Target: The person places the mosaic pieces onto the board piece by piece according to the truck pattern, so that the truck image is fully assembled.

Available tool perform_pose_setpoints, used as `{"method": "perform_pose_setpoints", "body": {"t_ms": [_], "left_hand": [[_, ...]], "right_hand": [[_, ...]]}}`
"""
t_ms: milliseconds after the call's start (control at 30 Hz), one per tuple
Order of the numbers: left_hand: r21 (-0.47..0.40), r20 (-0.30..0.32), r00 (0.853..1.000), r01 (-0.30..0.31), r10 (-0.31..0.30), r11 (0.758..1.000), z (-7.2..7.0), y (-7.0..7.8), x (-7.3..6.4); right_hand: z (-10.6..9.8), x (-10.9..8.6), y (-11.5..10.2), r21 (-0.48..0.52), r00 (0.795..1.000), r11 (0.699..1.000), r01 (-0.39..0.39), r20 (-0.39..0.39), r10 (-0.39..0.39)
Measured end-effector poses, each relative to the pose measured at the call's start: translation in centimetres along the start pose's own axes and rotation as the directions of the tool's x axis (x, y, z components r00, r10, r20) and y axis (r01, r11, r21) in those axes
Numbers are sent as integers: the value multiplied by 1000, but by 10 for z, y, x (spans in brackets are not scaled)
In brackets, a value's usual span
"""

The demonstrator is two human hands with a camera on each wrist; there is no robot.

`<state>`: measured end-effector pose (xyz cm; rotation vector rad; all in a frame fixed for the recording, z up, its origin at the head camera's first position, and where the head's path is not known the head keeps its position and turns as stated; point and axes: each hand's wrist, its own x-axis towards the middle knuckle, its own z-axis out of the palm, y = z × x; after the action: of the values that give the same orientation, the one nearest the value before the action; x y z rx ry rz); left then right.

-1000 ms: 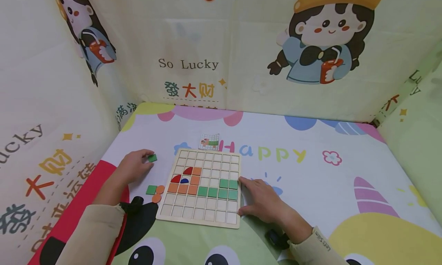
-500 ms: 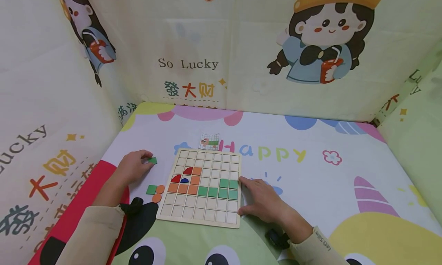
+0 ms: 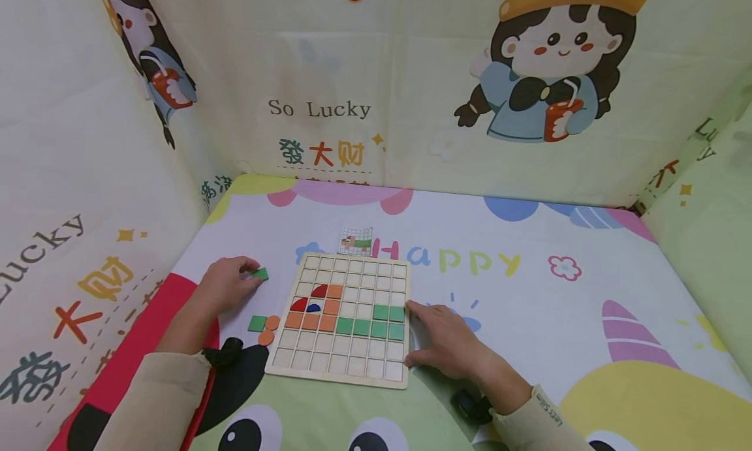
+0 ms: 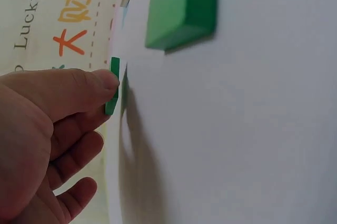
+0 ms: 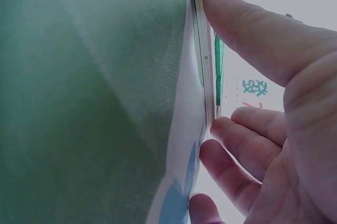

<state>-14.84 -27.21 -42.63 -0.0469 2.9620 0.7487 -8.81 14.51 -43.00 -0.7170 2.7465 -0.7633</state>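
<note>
Between thumb and fingertips, my left hand [image 3: 226,284] pinches a green square tile [image 3: 261,274] left of the wooden grid board [image 3: 305,357]. In the left wrist view this tile [image 4: 112,89] is seen edge-on, just off the white surface. My right hand [image 3: 443,337] touches the board's right edge with thumb and fingers spread apart; the right wrist view has the thumb [image 5: 247,26] against that edge. On the board lie orange squares [image 3: 327,322], red quarter-round pieces [image 3: 299,304], a blue half-round piece [image 3: 314,308] and several green squares [image 3: 379,329].
Left of the board lie a loose green tile [image 3: 257,323] and two orange discs [image 3: 266,337]. A small printed pattern card [image 3: 355,241] lies behind the board. A patterned cloth [image 3: 517,307] covers the table, and printed fabric walls [image 3: 411,79] stand around it.
The green tile in my left fingers has tilted flatter and dropped slightly over the second. My right hand and the board stay in place.
</note>
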Motion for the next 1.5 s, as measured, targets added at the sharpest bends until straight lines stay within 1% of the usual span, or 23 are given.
{"method": "perform_pose_setpoints", "body": {"t_ms": [133,333,500,700,900,1067,1167,1333,1400,1500], "left_hand": [[-15,1,1000,-23,23,1000,-3,3,-2],[-4,-13,998,-69,69,998,-7,13,-5],[8,-28,993,-112,113,994,-14,30,-12],[-3,-25,988,-153,153,988,-20,54,-21],[11,-38,981,-192,192,981,-24,69,-27],[-11,-37,972,-233,233,972,-20,78,-29],[-25,-24,967,-255,255,967,-15,82,-30],[-18,3,956,-292,292,956,-6,90,-30],[-25,21,954,-299,299,954,-3,94,-31],[-43,47,954,-293,295,955,2,98,-31]], "right_hand": [[0,0,-1,8,1000,1000,-11,4,11],[-1,0,-1,7,1000,1000,-12,7,12],[-1,0,-1,2,1000,1000,-10,7,10],[-1,0,-1,3,1000,1000,-9,6,9],[-2,-1,-2,5,1000,1000,-13,10,13],[-2,-1,-3,8,1000,1000,-24,17,24],[-2,-1,-3,10,999,1000,-27,19,26],[-2,-1,-4,9,1000,1000,-24,19,24],[-3,-1,-4,7,1000,1000,-23,19,23],[-3,-1,-4,7,1000,1000,-23,20,23]]}}
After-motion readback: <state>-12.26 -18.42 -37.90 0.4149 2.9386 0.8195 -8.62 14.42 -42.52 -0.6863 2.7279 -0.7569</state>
